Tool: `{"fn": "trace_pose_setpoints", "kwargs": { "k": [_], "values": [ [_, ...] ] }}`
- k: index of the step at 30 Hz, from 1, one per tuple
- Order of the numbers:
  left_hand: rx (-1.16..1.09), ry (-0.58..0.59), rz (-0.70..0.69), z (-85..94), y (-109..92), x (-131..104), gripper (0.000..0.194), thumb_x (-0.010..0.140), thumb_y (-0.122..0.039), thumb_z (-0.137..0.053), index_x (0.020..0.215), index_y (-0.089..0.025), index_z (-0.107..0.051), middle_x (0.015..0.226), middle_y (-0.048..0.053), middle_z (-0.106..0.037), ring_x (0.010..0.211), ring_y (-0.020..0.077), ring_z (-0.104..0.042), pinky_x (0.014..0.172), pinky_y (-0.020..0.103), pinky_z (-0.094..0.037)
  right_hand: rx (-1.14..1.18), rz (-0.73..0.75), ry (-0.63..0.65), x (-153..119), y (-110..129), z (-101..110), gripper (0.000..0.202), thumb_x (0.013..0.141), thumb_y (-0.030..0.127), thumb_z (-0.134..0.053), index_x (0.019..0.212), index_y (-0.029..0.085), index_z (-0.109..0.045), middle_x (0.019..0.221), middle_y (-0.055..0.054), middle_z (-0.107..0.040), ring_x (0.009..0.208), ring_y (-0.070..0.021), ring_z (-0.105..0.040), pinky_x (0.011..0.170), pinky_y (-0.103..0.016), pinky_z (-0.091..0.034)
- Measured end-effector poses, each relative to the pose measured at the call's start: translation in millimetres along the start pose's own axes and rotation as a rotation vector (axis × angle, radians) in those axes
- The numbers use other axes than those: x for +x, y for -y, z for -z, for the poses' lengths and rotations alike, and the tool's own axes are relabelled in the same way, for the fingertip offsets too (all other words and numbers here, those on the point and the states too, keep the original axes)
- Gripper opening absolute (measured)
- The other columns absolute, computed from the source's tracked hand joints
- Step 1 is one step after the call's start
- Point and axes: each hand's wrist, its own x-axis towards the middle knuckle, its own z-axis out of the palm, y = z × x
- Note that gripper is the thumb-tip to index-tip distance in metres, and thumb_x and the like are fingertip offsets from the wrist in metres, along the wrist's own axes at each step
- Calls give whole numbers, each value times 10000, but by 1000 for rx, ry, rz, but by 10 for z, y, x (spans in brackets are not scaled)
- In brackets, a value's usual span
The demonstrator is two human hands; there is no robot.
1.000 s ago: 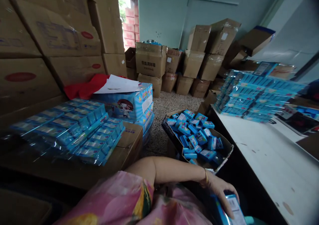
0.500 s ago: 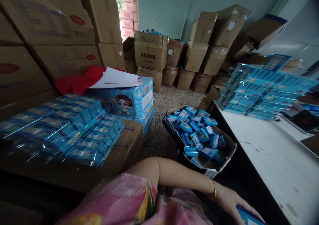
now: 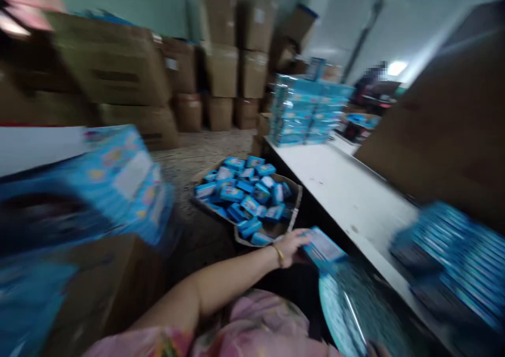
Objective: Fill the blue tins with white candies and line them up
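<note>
While cartons [image 3: 223, 70] stand beyond the white bench [image 3: 331, 183], the left hand's [image 3: 290, 246] fingers clamp a box [image 3: 324, 245], the right hand's [image 3: 376, 349] unclear.

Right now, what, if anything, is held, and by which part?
The left hand holds a blue printed box by its picture-left end; what the blurred right hand holds cannot be told.

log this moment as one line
left hand: holding blue box | right hand: blurred at bottom edge, grip unclear | near left hand: open carton, small blue boxes
</note>
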Motion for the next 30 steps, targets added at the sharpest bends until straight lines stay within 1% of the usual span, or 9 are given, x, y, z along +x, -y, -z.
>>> {"fn": "trace_pose_setpoints", "kwargs": {
  "k": [1,2,7,12,17,20,24,27,30],
  "values": [
    [-55,-10,34,-6,-10,90,434,646,-288,-642,1060,-214,-533,961,58,-605,794,172,-592,727,398,-482,5,-69,-33,21,-130,-11,207,726,335,-564,911,254,-607,986,-48,-584,867,-168,-554,632,-282,-469],
    [-92,-20,66,-10,-17,192,399,670,-293,-624,1047,-199,-534,963,64,-607,818,174,-590,732,372,-482,15,-130,-58,46,-248,-17,182,723,334,-523,793,211,-636,813,-58,-622,744,-173,-577,642,-299,-465],
    [-121,-66,265,-72,48,637,326,730,-307,-569,1003,-132,-552,899,65,-630,771,150,-595,640,238,-480,169,-117,-159,149,-476,19,311,668,418,-436,705,183,-637,564,-29,-596,593,-200,-562,603,-310,-428],
    [-91,-44,342,-119,195,766,378,723,-311,-578,1061,-151,-522,921,55,-620,691,112,-593,556,194,-471,510,-209,-210,152,-148,141,368,650,453,-482,775,144,-638,476,10,-521,426,-141,-467,432,-256,-369],
    [-47,-38,381,-160,417,853,538,683,-290,-619,1179,-263,-412,1029,32,-580,749,147,-604,590,249,-488,945,-163,-14,192,347,263,558,626,403,-585,1110,130,-528,552,34,-508,405,-87,-410,386,-213,-315],
    [-132,-11,316,-304,628,903,594,687,-276,-614,1223,-257,-358,1088,59,-552,831,172,-593,695,300,-488,1028,-171,-12,256,651,249,534,629,406,-593,1097,163,-509,559,47,-506,376,-70,-375,357,-199,-282],
    [-147,104,170,-521,896,934,688,703,-279,-592,1293,-274,-238,1160,90,-510,970,211,-548,818,363,-443,898,-203,-253,354,859,236,503,578,423,-646,1002,189,-508,803,-24,-620,597,-158,-564,476,-241,-423],
    [90,126,173,-587,926,955,828,660,-299,-627,1328,-293,-137,1212,106,-464,1066,249,-490,875,425,-395,779,-202,-350,445,776,307,542,534,422,-674,1001,212,-497,910,-48,-631,813,-229,-591,646,-294,-470],
    [577,87,-39,-621,788,977,931,544,-309,-712,1324,-279,-206,1313,105,-350,1201,286,-338,977,458,-284,725,-180,-344,519,665,405,487,574,430,-635,987,211,-497,883,-49,-629,813,-227,-588,679,-306,-464]
  ]
}}
